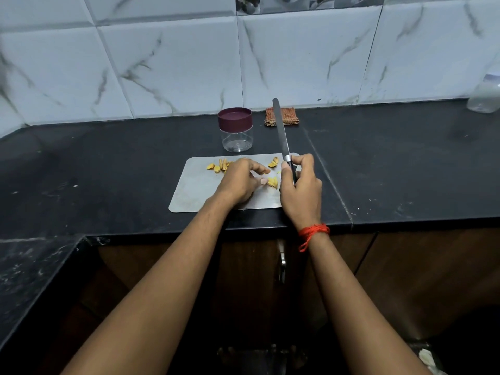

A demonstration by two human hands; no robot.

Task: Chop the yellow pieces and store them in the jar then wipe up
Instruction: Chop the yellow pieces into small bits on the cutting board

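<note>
Gripping one knife [281,131], right hand [300,188]; left hand [239,182] loosely curled beside yellow pieces [272,182].

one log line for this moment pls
phase: chopping | right hand: grip on knife | left hand: on yellow pieces | jar: lidded, empty

You are wearing a knotted orange-red thread [313,231] around your right wrist, loose end dangling; both forearms are showing bare, sleeveless.

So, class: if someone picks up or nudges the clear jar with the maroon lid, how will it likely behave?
The jar looks empty and plastic, so it is probably light and slides easily. Short, wide and standing upright, it seems unlikely to tip. On its side, its round wall would probably roll along the dark counter.
</note>
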